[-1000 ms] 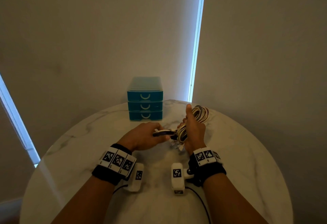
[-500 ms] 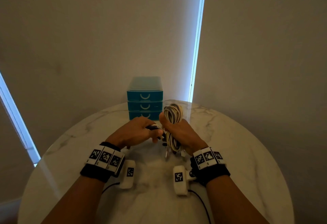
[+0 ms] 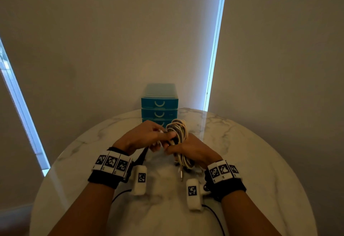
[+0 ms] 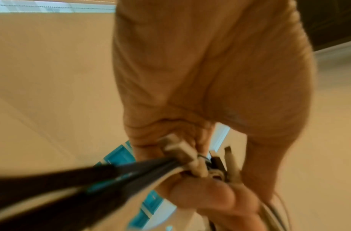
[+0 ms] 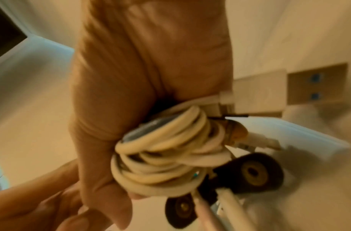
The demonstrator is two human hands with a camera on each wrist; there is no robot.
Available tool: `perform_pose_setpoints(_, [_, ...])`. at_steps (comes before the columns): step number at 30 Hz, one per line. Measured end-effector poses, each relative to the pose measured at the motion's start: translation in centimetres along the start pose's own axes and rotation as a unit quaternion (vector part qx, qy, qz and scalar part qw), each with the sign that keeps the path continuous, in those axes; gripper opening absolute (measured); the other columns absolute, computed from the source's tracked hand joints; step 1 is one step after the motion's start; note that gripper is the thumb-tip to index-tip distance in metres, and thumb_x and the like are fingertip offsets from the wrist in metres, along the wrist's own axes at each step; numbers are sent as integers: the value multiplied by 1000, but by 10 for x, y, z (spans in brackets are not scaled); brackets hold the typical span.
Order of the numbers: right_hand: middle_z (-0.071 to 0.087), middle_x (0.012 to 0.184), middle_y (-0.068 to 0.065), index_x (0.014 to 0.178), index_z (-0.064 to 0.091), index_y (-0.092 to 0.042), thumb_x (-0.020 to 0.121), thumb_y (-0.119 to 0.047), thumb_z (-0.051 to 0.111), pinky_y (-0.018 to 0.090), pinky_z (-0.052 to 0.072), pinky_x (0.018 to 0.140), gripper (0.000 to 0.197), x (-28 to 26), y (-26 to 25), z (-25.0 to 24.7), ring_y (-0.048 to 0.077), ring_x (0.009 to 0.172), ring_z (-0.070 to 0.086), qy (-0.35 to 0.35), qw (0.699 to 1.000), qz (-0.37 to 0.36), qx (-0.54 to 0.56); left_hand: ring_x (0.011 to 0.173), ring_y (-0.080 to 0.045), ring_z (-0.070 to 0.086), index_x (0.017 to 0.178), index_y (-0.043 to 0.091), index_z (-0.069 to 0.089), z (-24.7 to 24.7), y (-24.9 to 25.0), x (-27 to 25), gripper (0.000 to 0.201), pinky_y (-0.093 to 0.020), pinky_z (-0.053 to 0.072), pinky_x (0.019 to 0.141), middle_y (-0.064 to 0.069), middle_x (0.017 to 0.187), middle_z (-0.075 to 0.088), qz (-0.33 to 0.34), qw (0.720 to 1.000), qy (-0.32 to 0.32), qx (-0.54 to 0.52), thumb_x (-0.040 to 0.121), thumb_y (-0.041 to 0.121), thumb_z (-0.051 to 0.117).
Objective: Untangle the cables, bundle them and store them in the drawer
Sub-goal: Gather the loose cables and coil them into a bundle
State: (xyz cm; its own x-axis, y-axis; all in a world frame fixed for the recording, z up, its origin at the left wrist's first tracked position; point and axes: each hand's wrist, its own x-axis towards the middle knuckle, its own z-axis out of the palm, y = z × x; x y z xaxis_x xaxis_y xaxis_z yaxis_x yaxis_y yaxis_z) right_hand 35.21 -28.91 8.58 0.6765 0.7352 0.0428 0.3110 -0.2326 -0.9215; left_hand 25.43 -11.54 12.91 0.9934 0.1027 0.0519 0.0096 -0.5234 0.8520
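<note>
A coiled bundle of white cables (image 3: 179, 128) stands upright over the marble table (image 3: 251, 161), with my right hand (image 3: 179, 148) gripping it round the middle. In the right wrist view the cable coil (image 5: 164, 150) sits in my fist, with black plugs (image 5: 251, 171) and a white USB connector (image 5: 269, 96) sticking out. My left hand (image 3: 158, 136) is pressed against the bundle and pinches a black strap (image 3: 142, 156). That strap (image 4: 71, 187) runs from the fingers back toward the wrist, beside a white connector (image 4: 182, 151). The teal drawer unit (image 3: 159, 103) stands behind, all three drawers closed.
The drawer unit sits at the table's far edge against the blinds (image 3: 111, 40). Loose cable ends and plugs (image 3: 181, 175) dangle below my right hand over the table. Wrist camera leads (image 3: 121, 193) trail off near the front edge.
The bundle and both hands shifted left toward the table's middle and closer together. My left hand has come up against the coil, and the black strap now trails down toward my left wrist.
</note>
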Motion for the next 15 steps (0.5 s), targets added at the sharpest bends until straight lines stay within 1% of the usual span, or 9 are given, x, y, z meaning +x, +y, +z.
perform_pose_setpoints(2, [76, 87, 16, 105, 75, -13, 79, -14, 84, 53, 65, 86, 28, 0, 5, -5, 28, 79, 72, 33, 998, 33, 33, 71, -11, 67, 103, 10, 80, 2, -1, 3, 46, -24, 57, 67, -6, 91, 81, 17, 999, 27, -42, 101, 53, 63])
perform_pose_setpoints(3, [75, 82, 13, 103, 74, -12, 79, -12, 82, 52, 64, 85, 25, 0, 6, -7, 27, 77, 71, 41, 997, 43, 41, 73, -10, 67, 106, 9, 77, 6, -1, 5, 46, -24, 57, 68, -5, 92, 81, 27, 998, 34, -49, 103, 51, 60])
perform_pose_setpoints(5, [71, 76, 10, 98, 72, -9, 80, -9, 78, 48, 63, 80, 19, 1, 7, -5, 26, 72, 68, 54, 995, 50, 66, 75, -11, 62, 105, 9, 71, 18, -2, 11, 45, -26, 53, 69, -2, 88, 77, 35, 996, 57, -56, 106, 51, 54])
perform_pose_setpoints(7, [68, 74, 11, 95, 71, -6, 82, -3, 73, 42, 58, 70, 13, 2, 6, 0, 23, 66, 65, 65, 992, 41, 103, 77, -13, 57, 106, 10, 66, 30, -4, 18, 49, -28, 50, 71, -2, 88, 68, 24, 993, 90, -67, 107, 56, 48])
perform_pose_setpoints(8, [68, 75, 11, 94, 71, -6, 81, -2, 72, 40, 55, 69, 13, 3, 5, 2, 21, 65, 64, 68, 990, 34, 123, 79, -14, 57, 110, 9, 65, 34, -4, 21, 53, -29, 50, 72, -3, 89, 65, 16, 992, 96, -79, 107, 59, 46])
perform_pose_setpoints(9, [70, 78, 10, 93, 72, -7, 80, -4, 74, 40, 55, 72, 14, 3, 5, 4, 20, 68, 65, 69, 988, 28, 138, 81, -16, 59, 116, 7, 65, 37, -6, 25, 57, -31, 52, 73, -5, 91, 64, 6, 990, 98, -102, 108, 59, 44])
perform_pose_setpoints(11, [75, 86, 9, 98, 76, -12, 79, -12, 76, 47, 56, 84, 19, 5, 6, 7, 23, 77, 68, 71, 985, 14, 157, 90, -21, 68, 124, 2, 64, 42, -7, 31, 57, -30, 61, 74, -12, 101, 67, -11, 980, 109, -167, 109, 54, 46])
perform_pose_setpoints(13, [76, 86, 14, 109, 73, -14, 90, -11, 69, 51, 57, 87, 20, 5, 8, 9, 28, 76, 71, 67, 980, 7, 189, 96, -17, 69, 128, -1, 60, 46, -5, 32, 48, -24, 63, 70, -13, 110, 67, -14, 969, 133, -206, 112, 42, 48])
perform_pose_setpoints(15, [79, 97, 18, 118, 70, -14, 97, -12, 66, 53, 61, 84, 22, 6, 9, 10, 34, 80, 74, 57, 978, 6, 198, 103, -18, 71, 130, -1, 61, 48, -8, 38, 43, -26, 64, 74, -14, 119, 70, -21, 964, 144, -222, 113, 36, 47])
